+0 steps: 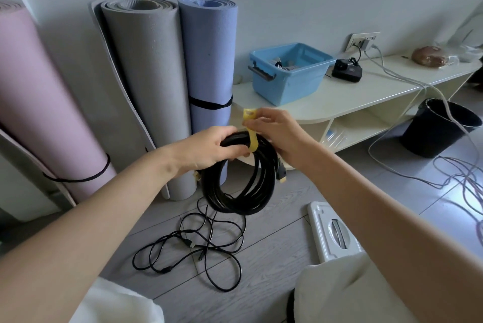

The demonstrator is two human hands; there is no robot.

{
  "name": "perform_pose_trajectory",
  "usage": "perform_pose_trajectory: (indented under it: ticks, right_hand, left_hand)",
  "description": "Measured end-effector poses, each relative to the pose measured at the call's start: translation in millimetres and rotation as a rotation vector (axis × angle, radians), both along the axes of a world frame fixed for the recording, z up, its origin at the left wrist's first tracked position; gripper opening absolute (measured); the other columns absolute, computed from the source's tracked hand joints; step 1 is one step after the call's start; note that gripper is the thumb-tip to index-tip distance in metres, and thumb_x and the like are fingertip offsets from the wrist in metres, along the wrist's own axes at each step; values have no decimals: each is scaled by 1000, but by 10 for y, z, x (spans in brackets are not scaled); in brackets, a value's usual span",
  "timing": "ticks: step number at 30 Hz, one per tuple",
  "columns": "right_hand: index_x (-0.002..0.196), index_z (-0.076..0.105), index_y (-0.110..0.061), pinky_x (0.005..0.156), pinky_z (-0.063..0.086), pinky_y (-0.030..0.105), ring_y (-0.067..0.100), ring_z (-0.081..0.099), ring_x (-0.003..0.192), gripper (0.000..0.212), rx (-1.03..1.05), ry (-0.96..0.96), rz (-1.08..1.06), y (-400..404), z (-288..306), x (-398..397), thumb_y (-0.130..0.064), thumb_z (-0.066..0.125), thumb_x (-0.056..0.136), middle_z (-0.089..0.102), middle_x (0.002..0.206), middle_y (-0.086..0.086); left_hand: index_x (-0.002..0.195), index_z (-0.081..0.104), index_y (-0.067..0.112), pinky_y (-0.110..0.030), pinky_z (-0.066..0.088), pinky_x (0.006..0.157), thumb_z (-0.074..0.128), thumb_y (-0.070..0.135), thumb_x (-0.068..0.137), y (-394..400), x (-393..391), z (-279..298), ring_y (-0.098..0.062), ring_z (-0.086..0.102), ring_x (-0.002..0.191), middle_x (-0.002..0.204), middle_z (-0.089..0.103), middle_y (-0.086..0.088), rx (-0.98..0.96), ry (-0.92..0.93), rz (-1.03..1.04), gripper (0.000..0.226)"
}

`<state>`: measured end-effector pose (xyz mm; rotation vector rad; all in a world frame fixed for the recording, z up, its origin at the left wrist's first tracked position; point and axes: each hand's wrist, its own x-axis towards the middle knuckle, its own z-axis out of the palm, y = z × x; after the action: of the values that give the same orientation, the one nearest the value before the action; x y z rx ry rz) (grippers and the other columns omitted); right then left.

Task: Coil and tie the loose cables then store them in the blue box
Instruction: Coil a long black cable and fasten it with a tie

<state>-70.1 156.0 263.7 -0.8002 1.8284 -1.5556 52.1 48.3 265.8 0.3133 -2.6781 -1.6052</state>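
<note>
Three rolled exercise mats are standing on end against the wall to the left of the low cream shelf unit (366,95): a pink mat (39,113) farthest from it, a grey mat (151,82) in the middle, and a lavender mat (209,61) just beside the shelf unit's left end, bound with a black strap. A black bucket (439,131) is sitting on the floor in front of the shelf unit's right part, with pale cables trailing over its rim.

The blue box (287,74) is resting on the left part of the shelf unit's top, holding some bundled cables already; a small black device (347,70) is lying just to its right.

In front of the shelf unit's left end, above the floor, the coiled black cable (243,184) is hanging in the person's grip. The left hand (206,150) is curling its fingers round the top of the coil, holding the loops together. The right hand (277,131) is pinching the upper end of a yellow tie strap (252,137), which is running down across the top of the coil beside the left thumb.

A loose thin black cable (198,244) is lying tangled on the floor below the coil, well in front of the shelf unit.
</note>
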Motion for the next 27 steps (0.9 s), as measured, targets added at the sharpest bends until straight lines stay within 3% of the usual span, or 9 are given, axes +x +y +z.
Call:
perform_pose_trajectory:
  ticks: [3, 7, 11, 16, 20, 22, 24, 27]
  right_hand:
    - [76, 52, -7, 49, 53, 28, 16, 57, 43, 16, -71, -210, -15, 5, -28, 42, -4, 53, 92, 55, 61, 10]
    - [79, 55, -7, 52, 54, 25, 14, 60, 49, 14, 50, -345, 91, 32, -20, 9, -9, 54, 92, 60, 64, 8]
    - [76, 58, -9, 73, 51, 31, 19, 56, 67, 16, 171, -425, 201, 87, 11, -92, -11, 54, 91, 58, 74, 9]
    - [77, 59, -5, 58, 55, 23, 14, 57, 58, 11, 197, -297, 101, 61, -17, -103, -7, 59, 88, 58, 70, 8]
    - [80, 63, -3, 68, 53, 31, 16, 58, 58, 7, 182, -259, 24, 39, -17, -141, -7, 63, 86, 60, 68, 9]
    - [81, 63, 0, 63, 53, 31, 17, 58, 55, 6, 182, -276, 2, 40, -1, -150, -4, 62, 86, 60, 64, 10]
    - [83, 62, 1, 51, 52, 26, 17, 58, 48, 6, 200, -331, 25, 50, 21, -164, -2, 58, 87, 60, 57, 9]
    - [83, 60, 0, 48, 49, 23, 16, 57, 47, 11, 252, -414, 92, 85, 39, -203, -4, 52, 89, 59, 55, 8]
  left_hand:
    - [101, 57, 15, -5, 38, 67, 56, 12, 91, -14, -14, -4, 10, 54, 66, 81, 61, 10, -38, 101, -22, 11]
    - [99, 57, 22, -15, 44, 83, 64, 15, 87, -58, -10, -64, 0, 59, 84, 97, 67, -1, -92, 126, -15, 15]
    - [96, 57, 24, -26, 45, 90, 69, 19, 83, -30, -2, -48, -11, 61, 91, 104, 68, -7, -56, 77, -37, 19]
    - [93, 55, 21, -20, 42, 78, 68, 11, 82, 42, -47, -113, -6, 56, 78, 92, 64, -1, 20, 48, 27, 19]
    - [90, 58, 24, -12, 36, 62, 69, 17, 82, 50, -68, -88, 9, 49, 56, 74, 56, 15, -35, 106, 85, 15]
    - [93, 59, 21, -7, 36, 61, 70, 17, 82, 79, -77, -70, 11, 50, 56, 77, 56, 15, -89, 151, 87, 16]
    - [95, 60, 20, -4, 37, 65, 70, 16, 82, 107, -79, -64, 11, 53, 66, 86, 54, 13, -152, 198, 103, 17]
    - [99, 61, 22, -9, 37, 85, 70, 17, 81, 113, -81, -72, 2, 53, 92, 102, 51, 8, -231, 256, 100, 20]
